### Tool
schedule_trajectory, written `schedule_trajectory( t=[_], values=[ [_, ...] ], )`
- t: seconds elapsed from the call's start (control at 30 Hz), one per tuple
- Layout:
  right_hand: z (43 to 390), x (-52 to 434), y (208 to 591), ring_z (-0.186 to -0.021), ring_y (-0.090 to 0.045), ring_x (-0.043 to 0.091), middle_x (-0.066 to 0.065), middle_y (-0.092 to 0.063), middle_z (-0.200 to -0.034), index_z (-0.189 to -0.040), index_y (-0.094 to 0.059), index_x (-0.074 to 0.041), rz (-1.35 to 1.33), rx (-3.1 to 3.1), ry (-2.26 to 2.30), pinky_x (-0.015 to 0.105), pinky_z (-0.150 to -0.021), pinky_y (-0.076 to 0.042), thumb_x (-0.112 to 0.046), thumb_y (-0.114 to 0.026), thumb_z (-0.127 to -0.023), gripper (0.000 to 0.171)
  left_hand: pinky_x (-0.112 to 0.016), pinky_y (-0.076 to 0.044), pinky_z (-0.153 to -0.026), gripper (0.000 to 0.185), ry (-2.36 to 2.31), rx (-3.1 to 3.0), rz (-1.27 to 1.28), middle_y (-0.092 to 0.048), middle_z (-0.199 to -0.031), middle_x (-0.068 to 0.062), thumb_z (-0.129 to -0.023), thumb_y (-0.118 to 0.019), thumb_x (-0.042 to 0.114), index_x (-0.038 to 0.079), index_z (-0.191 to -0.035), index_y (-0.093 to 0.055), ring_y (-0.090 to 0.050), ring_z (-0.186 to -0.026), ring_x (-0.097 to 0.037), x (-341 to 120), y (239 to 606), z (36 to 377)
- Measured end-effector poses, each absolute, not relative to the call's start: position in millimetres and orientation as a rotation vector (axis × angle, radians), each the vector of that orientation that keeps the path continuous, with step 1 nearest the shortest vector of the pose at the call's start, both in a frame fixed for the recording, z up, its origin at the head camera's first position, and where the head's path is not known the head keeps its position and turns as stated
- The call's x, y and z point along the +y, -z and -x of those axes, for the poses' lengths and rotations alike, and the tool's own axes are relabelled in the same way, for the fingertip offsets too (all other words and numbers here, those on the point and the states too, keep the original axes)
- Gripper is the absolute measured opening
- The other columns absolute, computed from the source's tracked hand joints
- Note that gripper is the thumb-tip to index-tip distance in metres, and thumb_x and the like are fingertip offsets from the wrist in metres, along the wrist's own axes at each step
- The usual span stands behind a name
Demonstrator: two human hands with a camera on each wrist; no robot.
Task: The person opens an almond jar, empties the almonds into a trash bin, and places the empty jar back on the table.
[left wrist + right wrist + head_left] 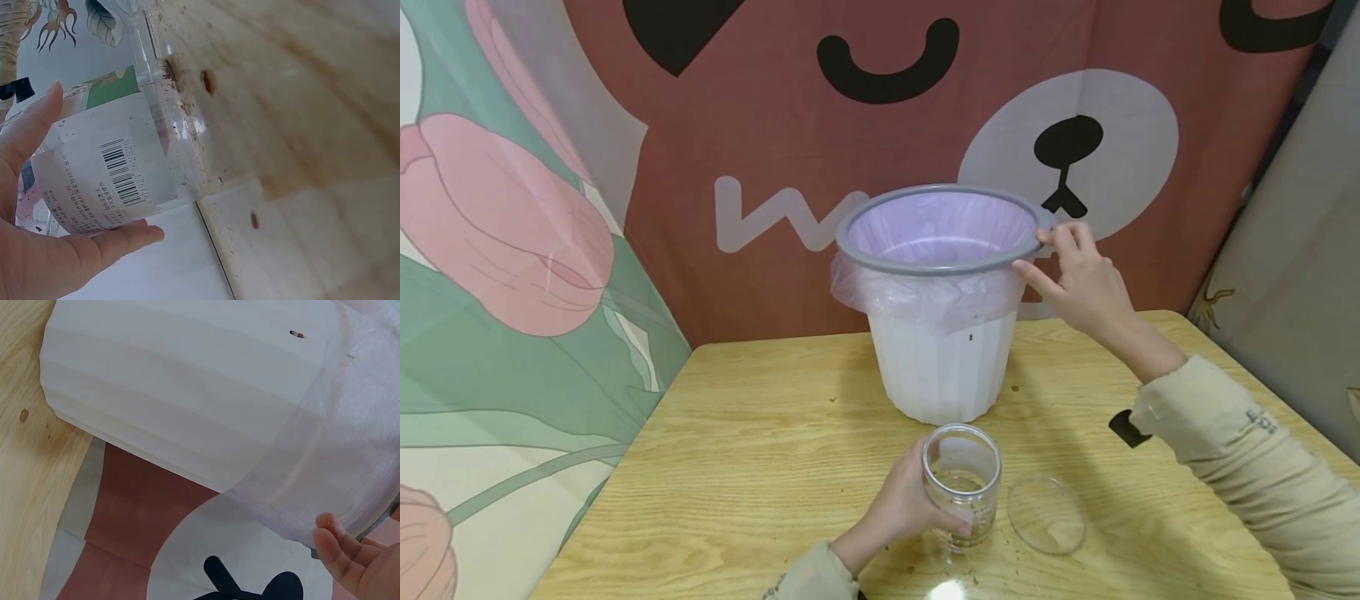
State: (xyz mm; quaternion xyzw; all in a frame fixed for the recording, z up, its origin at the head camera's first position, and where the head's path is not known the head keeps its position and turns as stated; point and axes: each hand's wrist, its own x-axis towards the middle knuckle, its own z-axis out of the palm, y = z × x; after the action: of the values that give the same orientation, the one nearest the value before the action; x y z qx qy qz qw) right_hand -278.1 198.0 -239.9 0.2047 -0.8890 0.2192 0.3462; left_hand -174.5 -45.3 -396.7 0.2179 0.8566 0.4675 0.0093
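In the head view my left hand grips a clear glass-like jar on the wooden table. The jar's mouth is uncovered, and dark specks cling inside it. A label with a barcode wraps its side in the left wrist view. My right hand pinches the grey rim of a white trash can, thumb in front and fingers over the edge. A thin, translucent lilac bag lines the can and hangs over its outside. Beside the jar lies a clear round lid.
Dark crumbs and small spots are scattered on the wooden table about the jar. One dark speck sticks to the trash can's side. A printed cloth hangs behind the table, and a floral one hangs at left.
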Motion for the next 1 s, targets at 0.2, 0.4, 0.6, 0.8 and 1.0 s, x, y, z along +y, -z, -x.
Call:
schedule_trajectory(
  t=[0.2,0.4,0.6,0.8,1.0],
  values=[
    [278.7,198.9,240.3,-0.04,-0.031,0.017,0.019,-0.037,-0.117,-0.117,-0.044,0.002,-0.52,-2.308,-0.568,0.03,-0.039,-0.031,-0.049,-0.044,-0.089,0.059,-0.039,-0.039,-0.091,0.1,-1.503,2.627,-0.65,-0.052,-0.118,-0.008,-0.041,-0.089,0.016,0.007,-0.127,-0.038,-0.049,-0.108,-0.025,-45.0,396.4,174.1],
    [276.9,199.6,239.9,-0.042,-0.034,0.019,0.02,-0.038,-0.116,-0.117,-0.044,0.002,-0.516,-2.318,-0.578,0.03,-0.039,-0.032,-0.048,-0.045,-0.089,0.057,-0.039,-0.038,-0.091,0.101,-1.525,2.616,-0.699,-0.051,-0.119,-0.005,-0.042,-0.089,0.019,0.009,-0.127,-0.035,-0.048,-0.108,-0.024,-45.2,397.9,174.5],
    [277.2,198.9,239.5,-0.043,-0.037,0.02,0.02,-0.038,-0.117,-0.117,-0.043,0.003,-0.528,-2.317,-0.576,0.031,-0.039,-0.032,-0.049,-0.044,-0.089,0.059,-0.047,-0.03,-0.096,0.123,-1.494,2.609,-0.685,-0.036,-0.133,-0.011,-0.046,-0.088,0.029,0.005,-0.14,-0.013,-0.037,-0.119,-0.029,-47.3,396.1,173.5],
    [276.7,199.9,239.2,-0.042,-0.036,0.018,0.021,-0.039,-0.118,-0.12,-0.042,0.003,-0.528,-2.326,-0.553,0.031,-0.038,-0.032,-0.045,-0.047,-0.089,0.057,-0.049,-0.031,-0.095,0.114,-1.57,2.54,-0.7,-0.031,-0.135,-0.015,-0.059,-0.083,0.031,0.004,-0.141,-0.01,-0.035,-0.12,-0.033,-49.1,392.7,175.3],
    [273.3,200.0,240.5,-0.042,-0.039,0.017,0.021,-0.035,-0.129,-0.128,-0.036,0.0,-0.521,-2.381,-0.527,0.03,-0.039,-0.033,-0.042,-0.051,-0.088,0.059,-0.047,-0.034,-0.094,0.065,-1.739,2.527,-0.772,-0.029,-0.138,-0.019,-0.091,-0.049,0.036,0.001,-0.138,-0.021,-0.031,-0.124,-0.03,-48.6,390.7,177.7]
  ],
)
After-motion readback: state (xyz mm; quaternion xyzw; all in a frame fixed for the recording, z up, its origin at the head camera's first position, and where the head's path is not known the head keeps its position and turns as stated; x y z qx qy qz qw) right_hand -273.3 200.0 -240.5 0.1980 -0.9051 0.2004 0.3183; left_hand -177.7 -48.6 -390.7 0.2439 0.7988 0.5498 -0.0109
